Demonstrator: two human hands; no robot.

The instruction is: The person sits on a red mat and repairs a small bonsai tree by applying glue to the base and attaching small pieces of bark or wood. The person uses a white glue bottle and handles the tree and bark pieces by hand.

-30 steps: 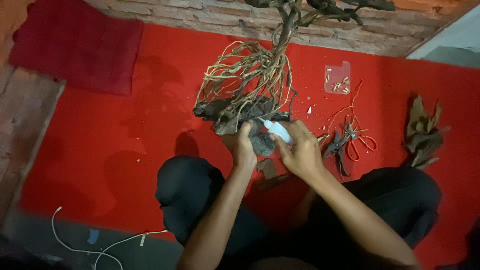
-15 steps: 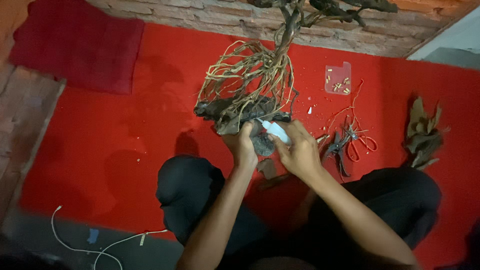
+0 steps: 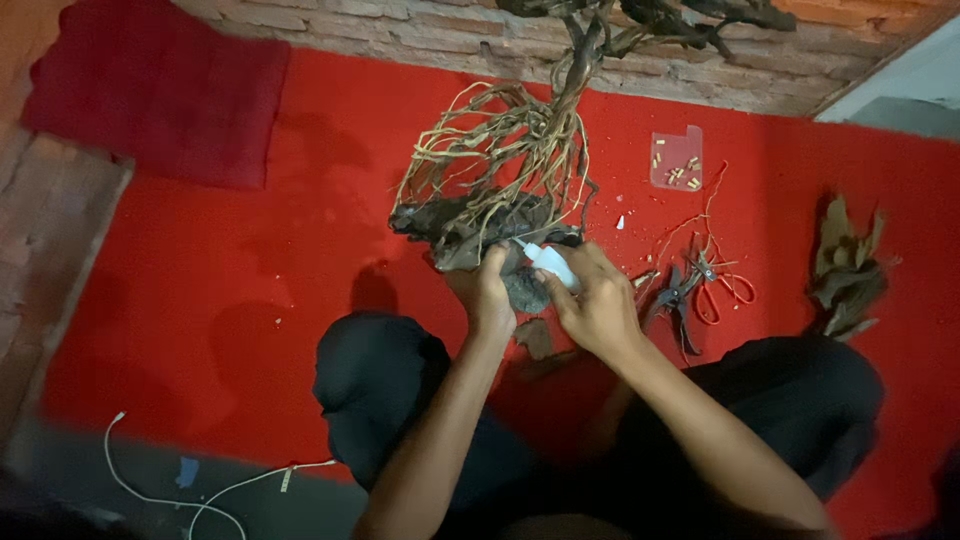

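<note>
At the driftwood base: right hand grips white bottle, nozzle toward wood; left hand pinches a dark chunk. Scissors lie right of driftwood.

Very little differs between the earlier views and this one. The right hand holds the small white plastic squeeze bottle with its nozzle tilted towards ten o'clock, and the tip now sits a shade nearer the dark, rough chunk of bark at the foot of the tangled brown driftwood root sculpture than it did a second ago. The left hand has closed in slightly on the same spot, its fingers pressed to the grey stone-like lump under the nozzle. The whole scene has slid a trace towards six o'clock, from a slight tilt of the head camera.
</note>
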